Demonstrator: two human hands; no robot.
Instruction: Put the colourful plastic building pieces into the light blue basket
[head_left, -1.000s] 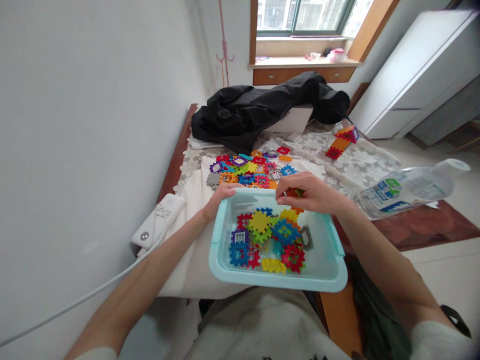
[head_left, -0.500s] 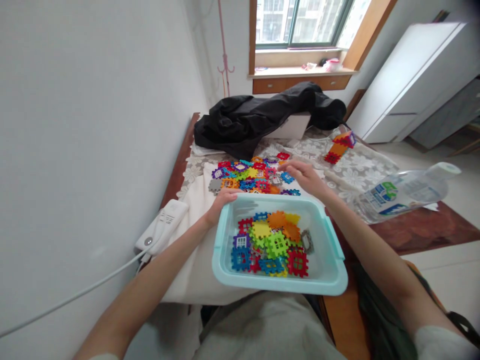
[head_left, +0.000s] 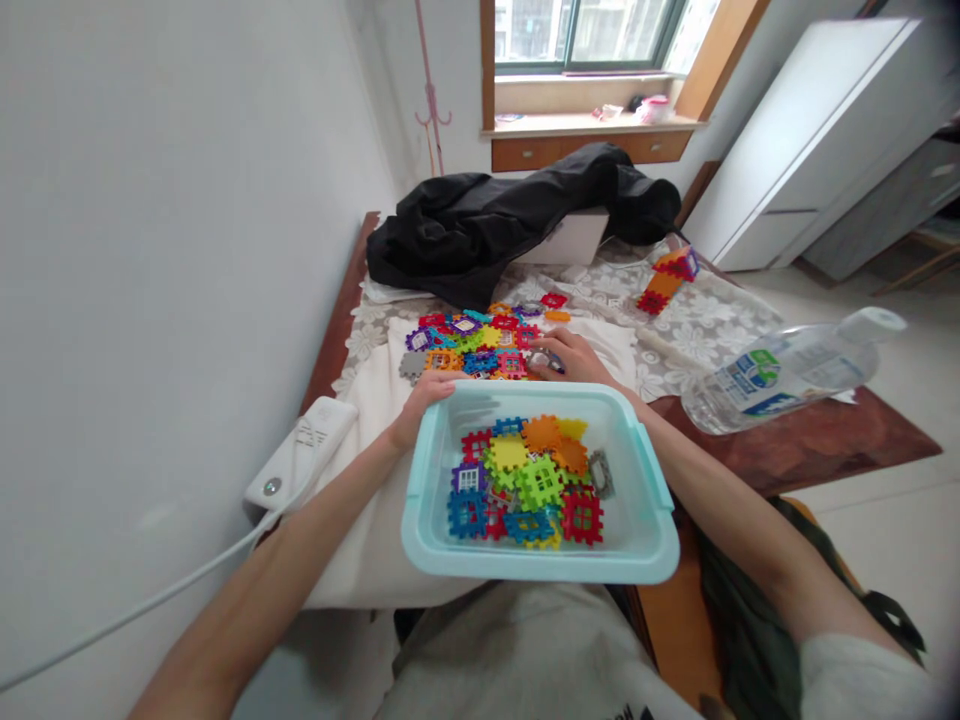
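My left hand is closed on the far left rim of a light blue plastic basin. In the basin lie several interlocking building tiles, coloured lime, red, blue, orange, yellow and purple, with a grey one at the right. Just past the far rim, my right hand is down at the right side of a pile of similar tiles on the cloth. Its fingers curl around a few grey and blue tiles; the fingertips are partly hidden.
A black cloth covers a white box behind the pile. An orange and red tile structure stands at the far right of the table. A clear plastic bottle is at the right, and a white power strip lies by the wall.
My right hand has come down and left, from above the pile onto tiles at its right side. My left hand keeps its hold on the basin. The whole view has shifted slightly.
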